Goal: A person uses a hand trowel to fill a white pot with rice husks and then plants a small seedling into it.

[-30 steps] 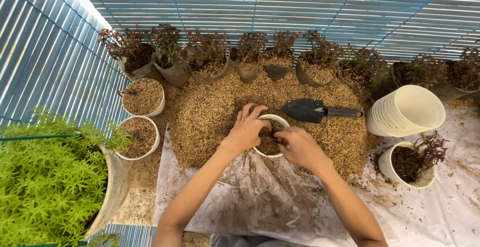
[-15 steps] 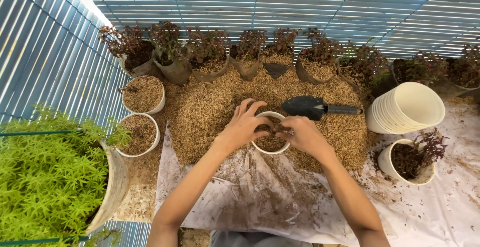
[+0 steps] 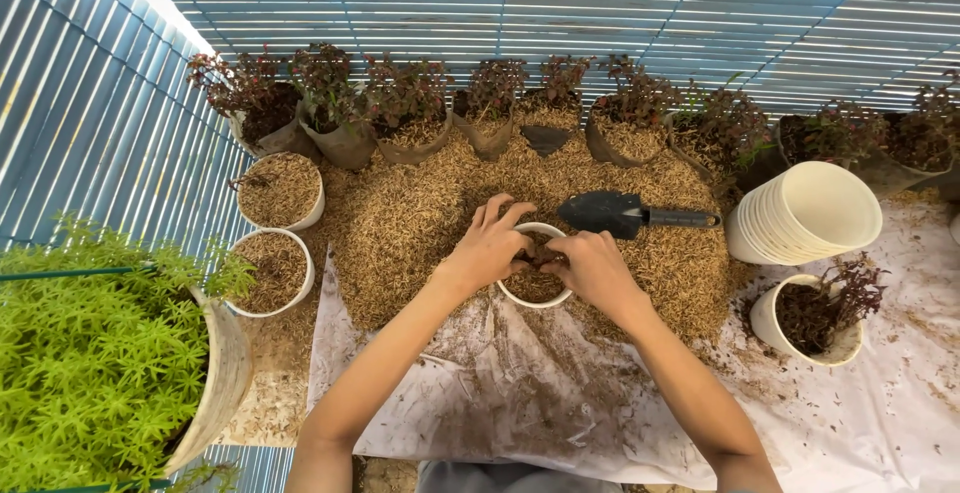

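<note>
From the head view, my left hand (image 3: 490,245) and my right hand (image 3: 592,268) meet over a small white pot (image 3: 535,281) that sits at the near edge of a heap of rice husk (image 3: 420,218) on a white sheet (image 3: 560,403). Both hands curl in, fingertips pressed together around a small dark seedling (image 3: 540,253) at the pot's middle; I cannot tell whether I pinch the stem or only firm the husk about it. The pot looks nearly filled, so this one seems close to done. Two filled pots (image 3: 280,188) stand to the left without plants, and a stack of empty white pots (image 3: 805,211) lies to the right, so much seems left. A black trowel (image 3: 625,213) rests on the heap just beyond my hands, untouched.
</note>
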